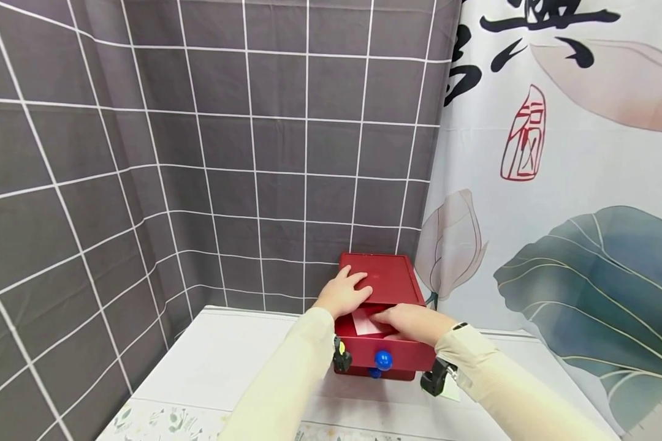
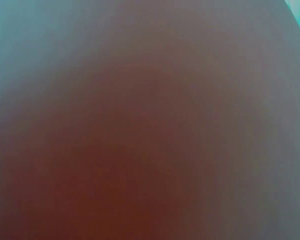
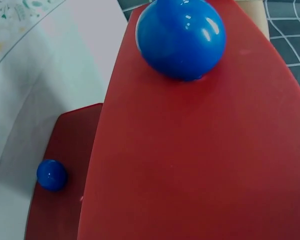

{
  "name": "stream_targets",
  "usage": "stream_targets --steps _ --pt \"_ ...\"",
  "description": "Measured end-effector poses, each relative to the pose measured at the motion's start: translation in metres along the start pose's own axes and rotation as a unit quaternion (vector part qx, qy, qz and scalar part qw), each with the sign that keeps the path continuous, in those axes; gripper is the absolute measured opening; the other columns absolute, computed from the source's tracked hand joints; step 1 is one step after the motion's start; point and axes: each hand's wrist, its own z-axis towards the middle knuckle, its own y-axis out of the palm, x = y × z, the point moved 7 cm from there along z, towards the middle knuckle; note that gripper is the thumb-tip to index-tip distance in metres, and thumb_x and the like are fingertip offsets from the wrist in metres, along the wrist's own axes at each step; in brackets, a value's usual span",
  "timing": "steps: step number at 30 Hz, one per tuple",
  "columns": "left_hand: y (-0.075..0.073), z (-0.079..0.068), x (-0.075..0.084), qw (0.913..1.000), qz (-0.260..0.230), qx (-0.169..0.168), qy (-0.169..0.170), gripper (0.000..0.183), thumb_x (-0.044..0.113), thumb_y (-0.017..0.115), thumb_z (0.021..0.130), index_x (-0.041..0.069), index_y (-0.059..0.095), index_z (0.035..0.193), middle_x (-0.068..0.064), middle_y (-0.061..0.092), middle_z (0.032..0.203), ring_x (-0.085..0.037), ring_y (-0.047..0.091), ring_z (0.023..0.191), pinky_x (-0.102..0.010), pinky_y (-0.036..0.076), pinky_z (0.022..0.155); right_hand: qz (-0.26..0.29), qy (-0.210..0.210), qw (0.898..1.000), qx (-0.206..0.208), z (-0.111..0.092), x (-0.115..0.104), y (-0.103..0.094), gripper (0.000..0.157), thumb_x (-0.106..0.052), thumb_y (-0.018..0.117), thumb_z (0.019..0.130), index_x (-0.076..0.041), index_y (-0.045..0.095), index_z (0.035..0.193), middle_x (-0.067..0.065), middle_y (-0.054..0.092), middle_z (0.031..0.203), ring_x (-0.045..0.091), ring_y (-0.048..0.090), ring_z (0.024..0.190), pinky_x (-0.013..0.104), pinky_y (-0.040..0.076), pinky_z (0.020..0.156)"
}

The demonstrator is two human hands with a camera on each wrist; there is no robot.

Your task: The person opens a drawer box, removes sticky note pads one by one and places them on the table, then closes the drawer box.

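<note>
A small red drawer cabinet stands on the white table, its upper drawer pulled out. My left hand rests on the cabinet's top at its left front edge, fingers spread and holding nothing. Inside the upper drawer lies a whitish slip of paper. My right hand reaches into that drawer from the right, beside the paper; its fingertips are partly hidden, so whether they pinch it cannot be told. A blue knob sits on the upper drawer's front. The left wrist view is only a blur.
Below, the lower drawer is pushed in, with its own blue knob. A pale green slip lies on the table under the right wrist. Grey gridded cloth and a printed white curtain hang behind.
</note>
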Motion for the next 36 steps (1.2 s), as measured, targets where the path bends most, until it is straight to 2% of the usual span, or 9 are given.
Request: stream_targets --steps 3,7,15,25,36 --pt "-0.001 -0.001 0.0 1.0 0.0 -0.003 -0.003 0.051 0.05 0.042 0.089 0.029 0.046 0.136 -0.008 0.027 0.147 -0.03 0.04 0.125 -0.044 0.033 0.1 -0.005 -0.014 1.0 0.01 0.0 -0.001 -0.001 0.041 -0.039 0.066 0.081 -0.021 0.063 0.118 -0.007 0.064 0.103 0.011 0.059 0.087 0.03 0.049 0.076" --pt "0.0 -0.001 0.001 1.0 -0.005 -0.004 -0.005 0.052 0.05 0.043 0.089 0.029 0.046 0.136 -0.008 0.027 0.147 -0.031 0.04 0.125 -0.046 0.034 0.1 -0.049 -0.036 0.998 0.021 -0.001 -0.004 -0.003 0.039 -0.037 0.069 0.079 -0.02 0.066 0.115 -0.006 0.067 0.096 0.011 0.062 0.081 0.027 0.05 0.074" --pt "0.0 -0.002 0.003 1.0 -0.004 -0.002 -0.004 0.052 0.05 0.044 0.088 0.029 0.046 0.136 -0.008 0.028 0.147 -0.03 0.041 0.124 -0.046 0.034 0.099 -0.074 -0.038 0.996 0.013 0.0 -0.004 -0.004 0.041 -0.03 0.076 0.074 -0.022 0.067 0.113 -0.007 0.067 0.092 0.01 0.062 0.079 0.025 0.051 0.073" --pt "-0.001 -0.002 0.001 1.0 -0.001 0.0 -0.005 0.052 0.05 0.044 0.089 0.028 0.046 0.136 -0.008 0.028 0.147 -0.03 0.041 0.124 -0.045 0.034 0.1 -0.117 -0.055 0.992 0.006 0.003 -0.01 -0.004 0.038 -0.024 0.076 0.073 -0.022 0.069 0.11 -0.009 0.067 0.091 0.011 0.061 0.081 0.024 0.05 0.074" --pt "-0.003 -0.003 0.001 1.0 -0.001 0.003 0.001 0.051 0.049 0.044 0.089 0.027 0.047 0.135 -0.009 0.029 0.146 -0.031 0.042 0.123 -0.045 0.035 0.099 -0.191 -0.054 0.98 0.001 0.004 -0.017 -0.006 0.05 -0.013 0.08 0.069 -0.025 0.065 0.115 -0.006 0.066 0.082 0.014 0.061 0.073 0.026 0.051 0.071"
